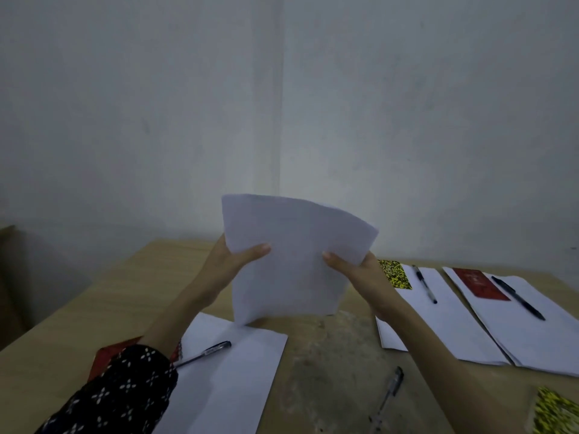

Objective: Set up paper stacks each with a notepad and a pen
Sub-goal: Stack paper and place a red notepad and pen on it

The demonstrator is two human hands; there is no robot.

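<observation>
Two pale grey walls meet in a corner behind a light wooden tabletop [94,305], whose middle shows a worn, mottled patch. Three paper stacks lie flat on it: the left stack [232,380] near the patterned sleeve [119,389] carries a pen [205,353] and has a red notepad [105,355] largely hidden under the forearm; the middle-right stack [451,324] carries a yellow-and-black notepad [395,274] and a pen [424,283]; the far-right stack [539,333], just beside it, carries a red notepad [481,284] and a dark pen [517,297]. A loose pen [388,397] lies on the bare wood near the front, and another yellow-and-black notepad [554,415] sits at the lower right corner, blurred. Above the worn patch a sheaf of white paper [291,261] is held upright off the tabletop, its top edge curling away toward the wall. The left hand [235,261] has its grip clenched on the sheaf's left edge, thumb across the front; the right hand [357,270] has its grip grasping the right edge likewise, thumb on the front and fingers hidden behind. The sheaf's lower edge hangs between the left stack and the middle-right stack, touching neither.
</observation>
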